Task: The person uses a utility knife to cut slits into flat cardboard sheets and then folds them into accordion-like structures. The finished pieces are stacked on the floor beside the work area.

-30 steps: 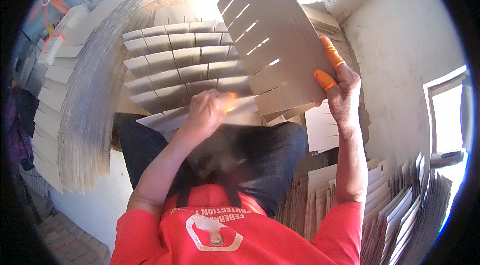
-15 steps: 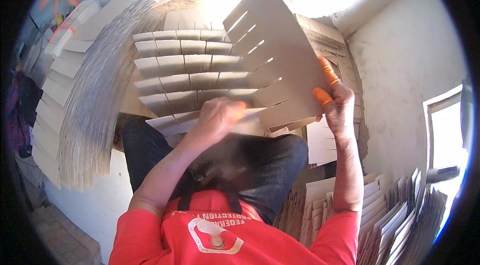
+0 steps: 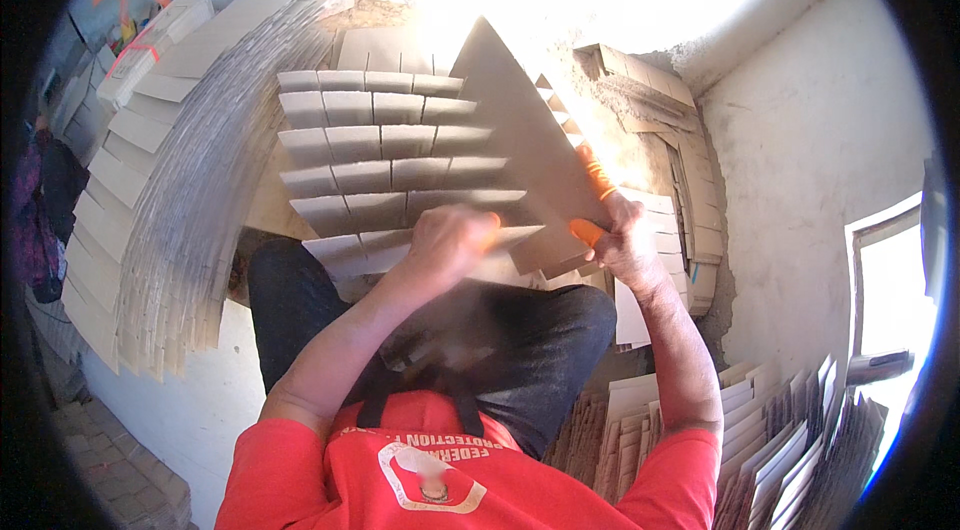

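Right hand (image 3: pixel 625 240) grips slotted cardboard sheet (image 3: pixel 520 130) — long axis tilted up-left.

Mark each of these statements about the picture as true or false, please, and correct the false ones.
1. The right hand holds a slotted cardboard sheet by its lower right edge. True.
2. The right hand's fingertips are covered in blue. False: they are orange.
3. The left hand rests on the cardboard grid. True, at its near edge.
4. The person wears a green shirt. False: it is red.
5. Cardboard stacks stand at the person's left. True.
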Demonstrator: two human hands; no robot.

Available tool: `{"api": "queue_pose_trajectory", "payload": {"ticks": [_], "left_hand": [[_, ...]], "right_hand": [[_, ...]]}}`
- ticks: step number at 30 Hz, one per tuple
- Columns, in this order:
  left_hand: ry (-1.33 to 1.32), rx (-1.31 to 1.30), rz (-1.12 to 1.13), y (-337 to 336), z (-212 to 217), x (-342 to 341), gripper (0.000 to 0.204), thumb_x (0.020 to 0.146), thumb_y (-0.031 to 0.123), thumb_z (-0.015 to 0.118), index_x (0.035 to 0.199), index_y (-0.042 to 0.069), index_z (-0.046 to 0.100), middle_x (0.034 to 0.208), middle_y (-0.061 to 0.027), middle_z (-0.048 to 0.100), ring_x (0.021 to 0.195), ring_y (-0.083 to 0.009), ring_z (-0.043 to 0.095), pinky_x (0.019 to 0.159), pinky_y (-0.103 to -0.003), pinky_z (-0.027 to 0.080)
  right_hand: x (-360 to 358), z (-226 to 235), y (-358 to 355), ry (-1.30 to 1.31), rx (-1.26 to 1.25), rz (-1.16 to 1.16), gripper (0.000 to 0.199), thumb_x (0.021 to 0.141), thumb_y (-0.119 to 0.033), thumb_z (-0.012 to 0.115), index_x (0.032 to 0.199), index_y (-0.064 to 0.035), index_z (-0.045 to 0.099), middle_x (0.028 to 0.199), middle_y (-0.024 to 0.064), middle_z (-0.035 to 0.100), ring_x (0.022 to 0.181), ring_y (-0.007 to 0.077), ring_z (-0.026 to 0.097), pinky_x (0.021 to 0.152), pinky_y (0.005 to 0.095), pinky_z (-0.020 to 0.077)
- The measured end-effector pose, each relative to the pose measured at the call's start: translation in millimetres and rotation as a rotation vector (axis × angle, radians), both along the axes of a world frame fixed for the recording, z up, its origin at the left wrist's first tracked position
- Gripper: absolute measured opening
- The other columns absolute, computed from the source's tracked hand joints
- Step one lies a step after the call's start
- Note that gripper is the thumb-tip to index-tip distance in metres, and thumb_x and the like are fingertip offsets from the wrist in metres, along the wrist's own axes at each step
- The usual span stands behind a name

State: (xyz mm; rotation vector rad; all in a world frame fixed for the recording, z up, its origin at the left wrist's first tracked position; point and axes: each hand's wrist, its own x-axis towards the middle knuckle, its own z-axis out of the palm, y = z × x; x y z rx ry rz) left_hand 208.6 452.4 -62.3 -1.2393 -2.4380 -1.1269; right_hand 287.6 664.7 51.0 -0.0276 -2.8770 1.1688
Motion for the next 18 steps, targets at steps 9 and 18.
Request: {"api": "queue_pose_trajectory", "payload": {"ticks": [9, 18], "left_hand": [[-0.030, -0.034, -0.004, 2.0, -3.0, -2.1, 0.012, 0.080, 0.010, 0.064, 0.090, 0.006, 0.070, 0.075, -0.0170, 0.065, 0.072, -0.0352, 0.065, 0.064, -0.046, 0.051], [-0.049, -0.056, 0.051, 2.3, 2.0, -8.5, 0.011, 0.078, 0.011, 0.068, 0.086, 0.005, 0.066, 0.073, -0.0200, 0.063, 0.071, -0.0375, 0.064, 0.064, -0.047, 0.050]], "right_hand": [[-16.9, -2.1, 3.5, -0.044, 0.035, 0.048, 0.085, 0.075, 0.013, 0.063, 0.150, -0.0099, 0.031, 0.086, 0.0077, 0.064, 0.050, 0.0078, 0.053, 0.047, 0.0235, 0.0480], [-24.3, -15.5, 4.8, 0.162, 0.559, 0.299, 0.081, 0.069, 0.010, 0.059, 0.144, 0.0053, 0.030, 0.077, 0.0217, 0.063, 0.067, 0.0329, 0.063, 0.062, 0.0400, 0.0511]]}}
